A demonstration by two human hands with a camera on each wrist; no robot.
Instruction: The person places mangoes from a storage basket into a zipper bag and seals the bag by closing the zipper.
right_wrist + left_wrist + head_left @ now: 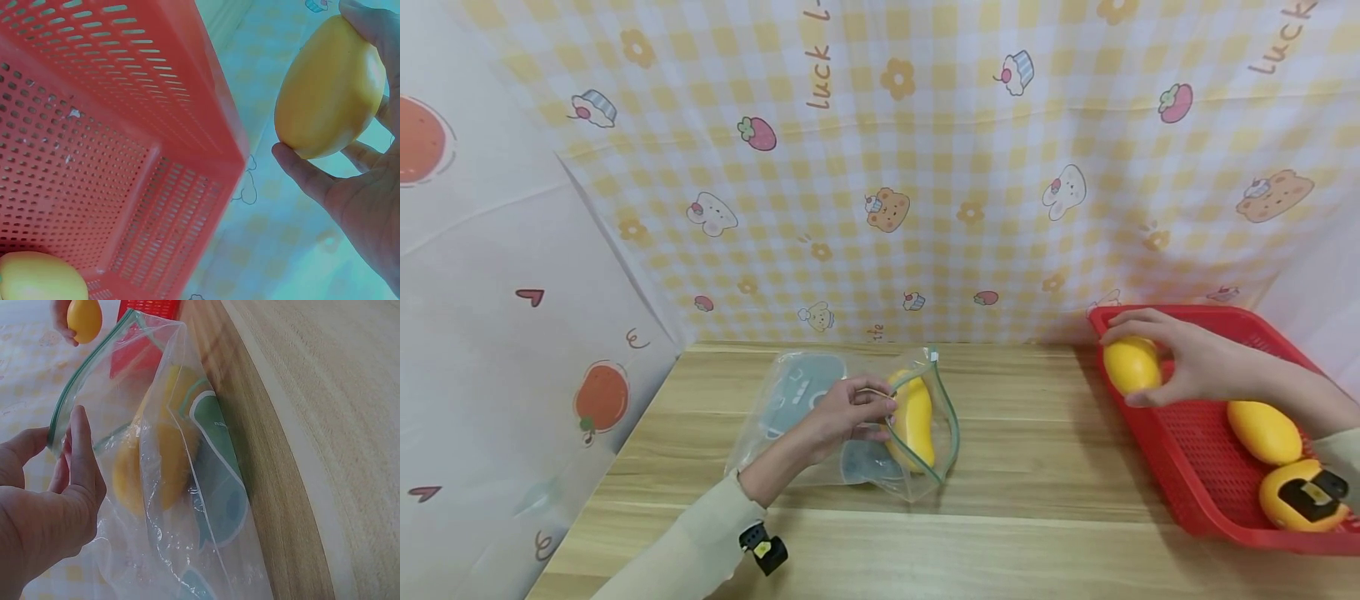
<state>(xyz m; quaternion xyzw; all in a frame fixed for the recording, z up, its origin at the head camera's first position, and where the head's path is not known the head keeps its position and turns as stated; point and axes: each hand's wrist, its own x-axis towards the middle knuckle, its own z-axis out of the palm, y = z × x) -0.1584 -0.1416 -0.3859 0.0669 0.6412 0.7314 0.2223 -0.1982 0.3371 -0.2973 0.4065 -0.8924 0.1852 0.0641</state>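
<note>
A clear zip bag (pixel 872 479) with a green-edged mouth lies on the table, its opening spread toward the right. My left hand (pixel 842 412) pinches the rim of that mouth between thumb and fingers. Inside the bag rests a long yellow fruit (pixel 915 417), seen through the plastic in the left wrist view too. At the right, my right hand (pixel 1198 354) grips a smooth oval yellow mango (pixel 1129 365), held above the left rim of the red basket (pixel 1157 467). The right wrist view shows thumb and fingertips around the mango's sides.
Within the basket lie another yellow mango (pixel 1262 432) and a rounder orange-yellow fruit (pixel 1273 500), partly covered by the right wrist camera. Wooden tabletop (pixel 1022 467) stretches between bag and basket. A checked cloth (pixel 925 167) hangs behind.
</note>
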